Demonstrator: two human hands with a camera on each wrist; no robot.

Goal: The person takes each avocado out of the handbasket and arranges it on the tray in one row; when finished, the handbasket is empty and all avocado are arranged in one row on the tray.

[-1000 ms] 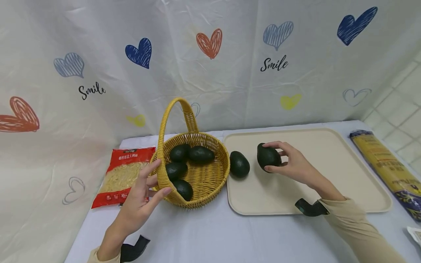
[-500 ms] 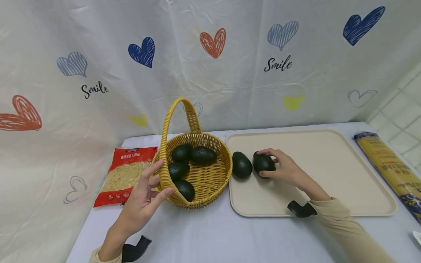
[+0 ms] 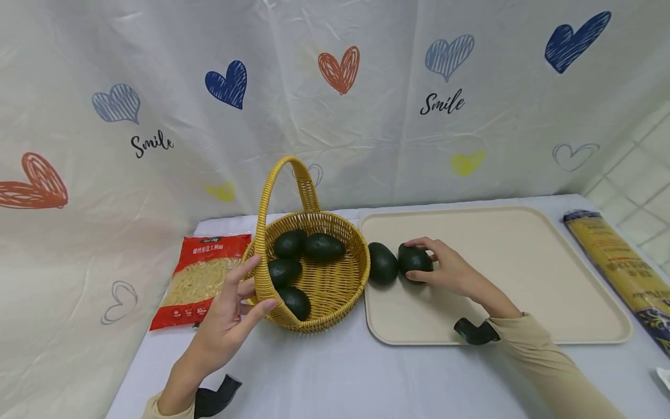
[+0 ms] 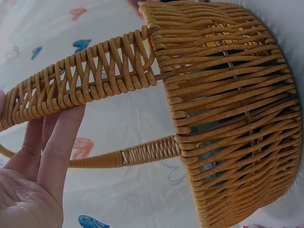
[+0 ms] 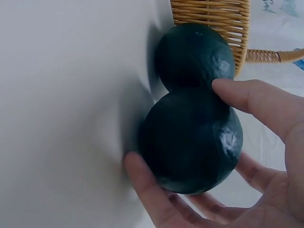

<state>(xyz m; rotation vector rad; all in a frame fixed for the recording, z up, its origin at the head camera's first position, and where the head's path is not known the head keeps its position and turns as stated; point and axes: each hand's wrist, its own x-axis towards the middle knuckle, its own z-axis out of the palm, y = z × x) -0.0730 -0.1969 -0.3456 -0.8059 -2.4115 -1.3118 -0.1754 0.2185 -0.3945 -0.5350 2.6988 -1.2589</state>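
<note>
My left hand [image 3: 222, 326] holds the handle [image 3: 265, 233] of a yellow wicker basket [image 3: 340, 308], fingers on one side of it and thumb on the other. Up close in the left wrist view, fingertips touch the woven handle [image 4: 95, 71]. Several dark green avocados [image 3: 324, 247] lie inside the basket. On the beige tray [image 3: 497, 262], my right hand [image 3: 445, 267] grips an avocado [image 3: 415, 263] between thumb and fingers. That fruit sits against a second avocado [image 3: 383, 263], which lies by the basket's right side. The right wrist view shows the gripped avocado [image 5: 190, 142] touching its neighbour [image 5: 194, 57].
A red bag of pasta [image 3: 201, 279] lies left of the basket, partly behind my left hand. Along the tray's right side lies a long yellow packet [image 3: 617, 267]. A white cloth printed with hearts [image 3: 366, 134] hangs behind the table.
My right hand has moved left and down with its avocado, from above the tray to beside the other avocado. The left hand stays at the basket handle.
</note>
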